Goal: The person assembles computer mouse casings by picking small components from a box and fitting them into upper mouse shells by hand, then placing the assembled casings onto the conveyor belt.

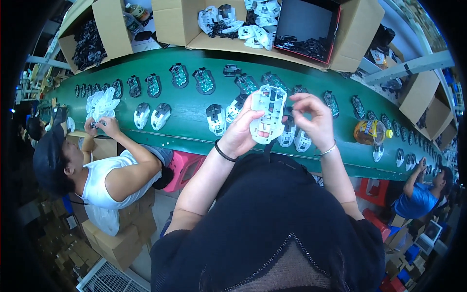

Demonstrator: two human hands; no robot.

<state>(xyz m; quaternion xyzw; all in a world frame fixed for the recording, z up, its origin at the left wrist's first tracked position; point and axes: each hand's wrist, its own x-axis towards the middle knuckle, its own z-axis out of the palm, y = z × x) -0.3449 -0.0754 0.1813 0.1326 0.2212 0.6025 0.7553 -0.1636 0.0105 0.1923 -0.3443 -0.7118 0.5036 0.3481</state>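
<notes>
My left hand (237, 134) grips a white plastic computer mouse shell (269, 116), raised over the green bench with its ribbed inside facing me. Just to the right of the shell, my right hand (317, 121) has its fingers curled together in a pinch; whatever lies between the fingertips is too small to make out. Behind the shell are open mouse bases with green circuit boards, one of them a base (245, 83) partly covered by it. White-and-black mouse shells lie below my hands, among them a shell (302, 141) near my right wrist.
The green conveyor bench (189, 119) carries rows of mouse bases and white shells. Along its far side stands a cardboard box (175, 24) of white shells and a black tray (306, 29) of black parts. A yellow bottle (372, 132) lies at right. Co-workers sit on both sides.
</notes>
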